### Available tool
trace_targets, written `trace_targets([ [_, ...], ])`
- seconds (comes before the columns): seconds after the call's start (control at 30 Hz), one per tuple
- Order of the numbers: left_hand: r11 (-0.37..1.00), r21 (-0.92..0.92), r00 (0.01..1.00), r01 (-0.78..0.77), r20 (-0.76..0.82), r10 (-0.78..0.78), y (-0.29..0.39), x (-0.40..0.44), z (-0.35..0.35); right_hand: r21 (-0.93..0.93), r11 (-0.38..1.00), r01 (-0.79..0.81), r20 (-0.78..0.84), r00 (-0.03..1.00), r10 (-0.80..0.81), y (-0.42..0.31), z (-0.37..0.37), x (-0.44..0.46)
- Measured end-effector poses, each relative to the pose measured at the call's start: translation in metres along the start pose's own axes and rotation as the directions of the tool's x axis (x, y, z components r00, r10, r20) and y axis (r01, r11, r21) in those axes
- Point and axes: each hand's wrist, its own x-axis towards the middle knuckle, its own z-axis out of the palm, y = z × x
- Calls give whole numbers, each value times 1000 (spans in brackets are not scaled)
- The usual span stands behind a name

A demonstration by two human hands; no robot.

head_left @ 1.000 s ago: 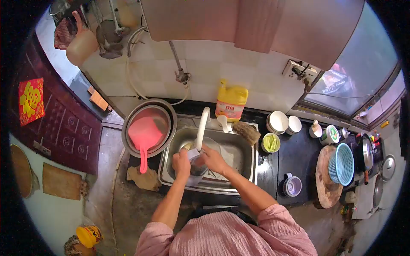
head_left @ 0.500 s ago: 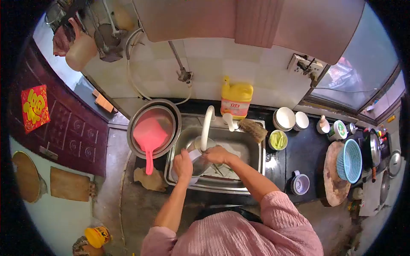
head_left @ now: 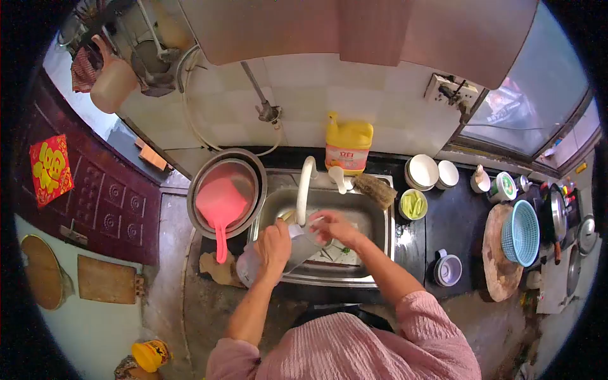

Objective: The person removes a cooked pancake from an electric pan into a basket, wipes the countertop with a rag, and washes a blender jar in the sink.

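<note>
Over the sink [head_left: 373,221], my left hand [head_left: 273,246] is closed around a see-through plastic jug [head_left: 249,265], which tilts with its base toward the lower left. How the fingers grip it underneath is hidden. My right hand [head_left: 334,229] is open beside the jug's mouth, just right of the white faucet [head_left: 306,183], its fingers apart and slightly bent. Small green scraps [head_left: 346,250] lie in the sink below. Part of another object behind my left hand is too covered to name.
Left of the sink, a pink ladle [head_left: 221,201] rests in nested metal basins [head_left: 197,221]. Behind stand a yellow detergent jug [head_left: 349,142] and a brown scrubber [head_left: 375,191]. White bowls [head_left: 422,171], a bowl of green pieces [head_left: 413,205], a lilac cup [head_left: 448,271] and a blue basket [head_left: 520,234] stand right.
The jug has tipped, its base swinging out to the lower left. My right hand has come away from its mouth, moving slightly right with fingers spreading. The view has shifted slightly.
</note>
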Motion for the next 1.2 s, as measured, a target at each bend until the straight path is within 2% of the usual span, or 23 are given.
trace_targets([
  [0.1, 997, 59, 993, -56, 110, 49, 13, 0, -15, 349, 922, -170, 163, 979, 118, 28, 24, 39],
  [0.2, 996, 86, 991, 21, 132, -32, 28, 0, -31, 711, 656, -255, 253, 962, 99, 37, 44, 66],
  [0.3, 987, 159, 990, 14, 136, -36, 30, 4, -32, 830, 496, -254, 215, 967, 135, 16, 66, 48],
  [0.4, 982, 187, 992, -41, 121, 19, 23, 1, -29, 821, 462, -334, 325, 940, 103, 3, 65, 33],
  [0.5, 969, 235, 992, -70, 115, 44, 12, -1, -16, 525, 808, -267, 326, 940, 99, 0, 46, 17],
  [0.6, 973, 226, 991, 48, 108, -74, 16, -7, -4, 225, 960, -169, 194, 973, 126, 3, 46, -6],
  [0.7, 978, 210, 986, 14, 158, -48, 24, -21, 9, 245, 951, -188, 441, 895, 63, 18, 44, -24],
  [0.73, 973, 220, 990, -73, 134, 44, 28, -29, 14, 252, 948, -197, 361, 928, 97, 18, 41, -30],
  [0.83, 902, 288, 943, -321, 189, 275, 42, -43, 16, 579, 719, -385, 388, 905, 173, 16, 25, -28],
  [0.93, 912, 202, 933, -358, 96, 346, 41, -57, 43, 596, 731, -333, 287, 938, 193, 27, 23, -11],
  [0.97, 917, 159, 930, -367, 73, 360, 41, -60, 47, 585, 742, -329, 304, 936, 175, 30, 24, -10],
  [1.0, 889, 190, 909, -417, 76, 410, 41, -61, 48, 573, 753, -322, 321, 934, 156, 31, 25, -9],
  [1.03, 892, 184, 911, -412, 80, 404, 42, -61, 47, 561, 766, -314, 336, 932, 136, 32, 24, -8],
  [1.1, 898, 174, 914, -405, 88, 395, 47, -61, 40, 521, 810, -269, 252, 955, 155, 37, 27, -8],
  [1.2, 908, 269, 943, -320, 179, 279, 48, -50, 30, 433, 875, -216, 89, 976, 197, 23, 36, -20],
])
